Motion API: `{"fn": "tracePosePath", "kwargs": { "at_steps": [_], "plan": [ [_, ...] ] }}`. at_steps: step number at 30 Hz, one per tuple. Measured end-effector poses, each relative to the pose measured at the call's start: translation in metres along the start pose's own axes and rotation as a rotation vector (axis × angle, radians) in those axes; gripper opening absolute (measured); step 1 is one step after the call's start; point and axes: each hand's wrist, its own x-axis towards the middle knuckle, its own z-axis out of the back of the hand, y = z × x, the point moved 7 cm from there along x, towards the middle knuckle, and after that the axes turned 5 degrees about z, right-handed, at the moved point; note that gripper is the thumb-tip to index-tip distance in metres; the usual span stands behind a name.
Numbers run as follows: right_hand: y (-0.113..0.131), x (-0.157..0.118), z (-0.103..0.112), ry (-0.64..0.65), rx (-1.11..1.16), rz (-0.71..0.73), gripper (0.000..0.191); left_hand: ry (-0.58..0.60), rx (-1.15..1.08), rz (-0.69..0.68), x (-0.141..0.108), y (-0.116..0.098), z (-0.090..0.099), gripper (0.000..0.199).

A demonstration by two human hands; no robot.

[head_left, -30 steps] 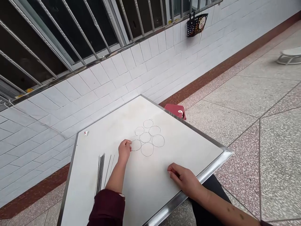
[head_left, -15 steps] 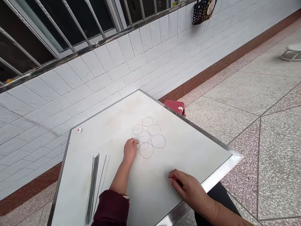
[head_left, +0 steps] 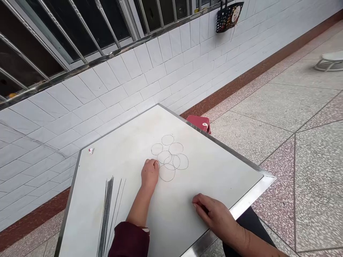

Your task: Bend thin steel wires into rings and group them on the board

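My left hand (head_left: 150, 174) is closed in a pinch at the left edge of a cluster of thin wire rings (head_left: 167, 181). A ring seems to be pinched in its fingertips, partly hidden by them. The rings lie flat on the white tabletop (head_left: 128, 142), and several overlap in the middle of the group. My right hand (head_left: 214, 214) rests by the near edge of the table, fingers curled with thumb and forefinger together. Whether anything is between them cannot be made out. Left of my left arm lies a bundle of straight thin wires (head_left: 106, 210), with a few loose ones beside it.
A small red and white object (head_left: 91, 151) sits at the table's far left corner. The metal table rim (head_left: 249, 198) runs along the near right. Beyond are a red stool (head_left: 198, 122), a tiled wall (head_left: 120, 89), a hanging black basket (head_left: 226, 18) and a white stool (head_left: 332, 59).
A ring outline now shows over the middle and right of the cluster, to the right of where an arc showed by my left fingers. My left hand shifted very slightly; my right hand stayed put.
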Motion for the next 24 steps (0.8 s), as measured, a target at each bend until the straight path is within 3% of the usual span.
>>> {"fn": "tracePosePath", "kwargs": {
  "at_steps": [4, 11, 14, 17, 21, 24],
  "plan": [
    [0.001, 0.001, 0.000, -0.008, 0.001, 0.004, 0.014, -0.056, -0.012, -0.001, -0.014, 0.001, 0.015, 0.022],
    [0.003, 0.010, 0.008, -0.013, 0.055, 0.027, 0.015, -0.162, -0.134, -0.028, -0.070, 0.023, 0.040, 0.031],
    [0.010, 0.049, 0.034, -0.096, -0.011, 0.075, 0.015, -0.217, -0.204, -0.020, -0.082, 0.032, 0.037, 0.032],
    [0.014, 0.109, 0.053, -0.130, -0.175, 0.081, 0.013, -0.256, -0.274, -0.024, -0.079, 0.032, 0.027, 0.032],
    [0.007, 0.174, 0.050, -0.103, -0.312, 0.069, 0.012, -0.265, -0.344, -0.050, -0.065, 0.022, 0.016, 0.028],
    [-0.005, 0.193, 0.039, -0.069, -0.394, 0.042, 0.010, -0.264, -0.385, -0.059, -0.056, 0.020, 0.012, 0.025]
  ]
}}
